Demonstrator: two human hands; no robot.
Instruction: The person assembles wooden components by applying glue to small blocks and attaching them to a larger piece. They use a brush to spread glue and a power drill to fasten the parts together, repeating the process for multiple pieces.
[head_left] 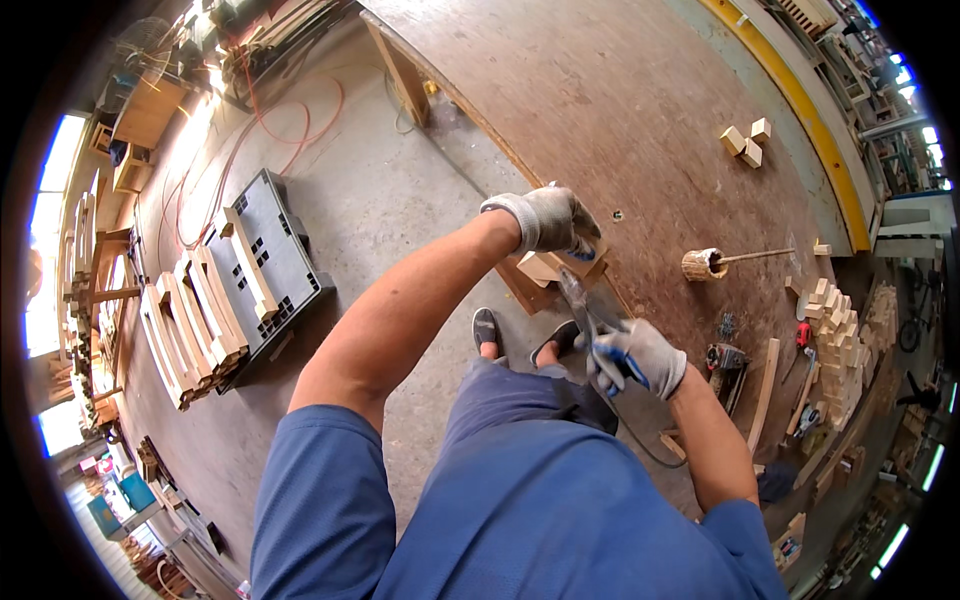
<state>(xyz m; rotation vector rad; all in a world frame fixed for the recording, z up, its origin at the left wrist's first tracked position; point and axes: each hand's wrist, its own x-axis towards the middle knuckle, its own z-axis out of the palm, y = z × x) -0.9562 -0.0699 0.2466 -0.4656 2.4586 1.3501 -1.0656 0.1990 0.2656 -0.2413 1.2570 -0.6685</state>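
My left hand (556, 220), in a pale work glove, is closed over a light wooden piece (540, 268) at the table's near edge. Its fingertips curl down on the wood and are partly hidden. Closer to my body, my right hand (640, 360), gloved in grey with blue on the palm side, is wrapped round a grey hand tool (575, 292). The tool's narrow front end points up toward the wood by my left hand; its exact kind does not show. A dark cord or hose (640, 447) loops below the right hand.
On the brown worktable (560, 90) lie small wood blocks (752, 153), a round pot (702, 265) with a stick in it, and a heap of blocks (835, 330) at right. A black pallet (268, 240) with wooden frames (195, 325) is on the floor at left, near red hoses (300, 125).
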